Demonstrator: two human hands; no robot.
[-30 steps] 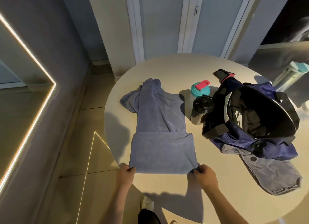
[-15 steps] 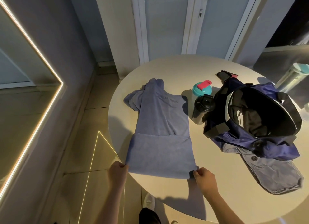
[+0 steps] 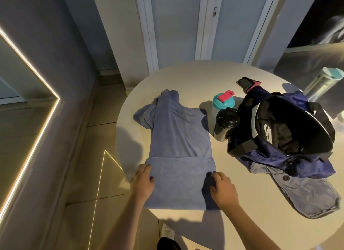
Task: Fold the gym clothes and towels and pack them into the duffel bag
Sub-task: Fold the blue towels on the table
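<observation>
A blue shirt point(image 3: 178, 138) lies flat on the round table point(image 3: 232, 221), its near end folded up into a band and one sleeve bunched at the far left. My left hand point(image 3: 143, 182) grips the left edge of that folded band. My right hand point(image 3: 223, 190) grips its right edge with curled fingers. To the right stands the navy duffel bag point(image 3: 290, 138), open, with its black inside showing. A grey-blue garment point(image 3: 307, 195) lies partly under the bag's near side.
A black bottle point(image 3: 225, 125) and a teal-lidded shaker point(image 3: 223, 100) stand between the shirt and the bag. A black and pink item point(image 3: 247, 83) lies behind the bag, and a clear bottle point(image 3: 323, 82) stands at the far right. The shirt's near end reaches the table edge.
Both hands have left the near corners of the folded band and moved forward onto its two sides. The band's near edge has slid toward the table edge.
</observation>
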